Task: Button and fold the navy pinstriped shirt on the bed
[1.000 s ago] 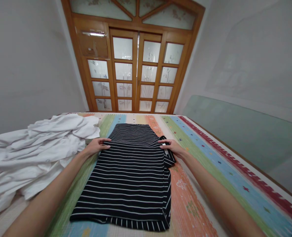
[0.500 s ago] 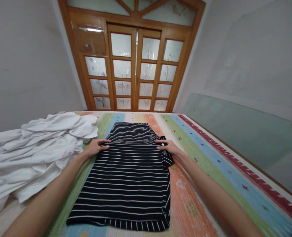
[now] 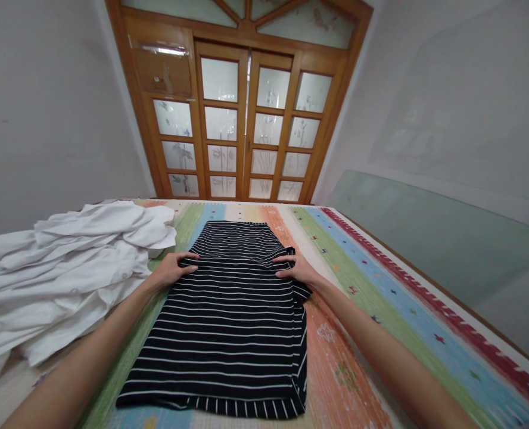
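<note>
A black garment with thin white stripes point(image 3: 233, 333) lies folded in a long panel. My left hand point(image 3: 170, 271) rests at its left edge, about midway along. The forefinger and thumb there are stretched out and apart, with their tips on the cloth. Opposite, my right hand point(image 3: 298, 269) touches the right edge, its fingers and thumb also spread over the fabric. A low wrinkle runs across the cloth between both hands. Under and beside the right hand, a small folded flap sticks out to the right. The lower fingers of both hands are largely hidden.
Crumpled white cloth point(image 3: 77, 256) with buttons is heaped on the left. Everything lies on a colourful striped bed cover point(image 3: 372, 298). A pale green board point(image 3: 429, 232) runs along the right wall, and wooden glazed doors point(image 3: 246, 119) stand behind.
My right hand has slid slightly left over the garment's edge, and the cloth between the hands has wrinkled a little. My left hand stays nearly in place.
</note>
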Motion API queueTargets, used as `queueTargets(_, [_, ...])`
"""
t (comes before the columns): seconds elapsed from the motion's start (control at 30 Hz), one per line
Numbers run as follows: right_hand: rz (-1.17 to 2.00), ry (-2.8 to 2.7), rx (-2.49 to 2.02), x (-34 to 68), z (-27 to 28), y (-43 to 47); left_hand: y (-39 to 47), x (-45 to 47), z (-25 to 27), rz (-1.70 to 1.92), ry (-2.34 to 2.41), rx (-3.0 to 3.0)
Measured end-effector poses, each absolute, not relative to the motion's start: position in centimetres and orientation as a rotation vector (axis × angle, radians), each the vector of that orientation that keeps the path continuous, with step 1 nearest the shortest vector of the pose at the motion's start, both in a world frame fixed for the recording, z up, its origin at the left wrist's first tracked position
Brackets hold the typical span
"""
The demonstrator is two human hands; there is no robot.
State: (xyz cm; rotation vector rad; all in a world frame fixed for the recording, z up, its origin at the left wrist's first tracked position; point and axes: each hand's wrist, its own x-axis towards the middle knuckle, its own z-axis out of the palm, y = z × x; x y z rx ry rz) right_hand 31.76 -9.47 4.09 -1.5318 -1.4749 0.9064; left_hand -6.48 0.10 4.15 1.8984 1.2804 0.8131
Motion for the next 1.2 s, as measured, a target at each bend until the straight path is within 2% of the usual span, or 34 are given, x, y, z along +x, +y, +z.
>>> queueTargets(0.17, [0.881,-1.350,-1.533,31.8,3.9,-9.6,0.0,-6.7,3.6,0.846,1.301,1.992])
queueTargets(0.53, [0.555,-1.597,-1.610,31.8,2.7,-9.5,-1.1,-6.9,3.1,1.066,1.227,2.266])
queueTargets(0.77, [-0.086,-1.573,-1.631,31.3,2.5,-10.1,-1.7,-6.8,3.3,1.107,1.237,2.362])
queueTargets(0.87, [-0.240,-1.640,-1.547,31.2,3.3,-10.9,-1.9,-6.9,3.6,1.196,1.232,2.396])
queueTargets(1.03, [-0.152,-1.884,-1.425,31.4,5.0,-11.6,-2.8,-6.9,5.0,1.283,1.204,2.371])
queueTargets(1.2, [-0.051,-1.971,-1.371,32.2,7.9,-12.1,-5.1,-6.9,8.5,1.157,1.187,2.216])
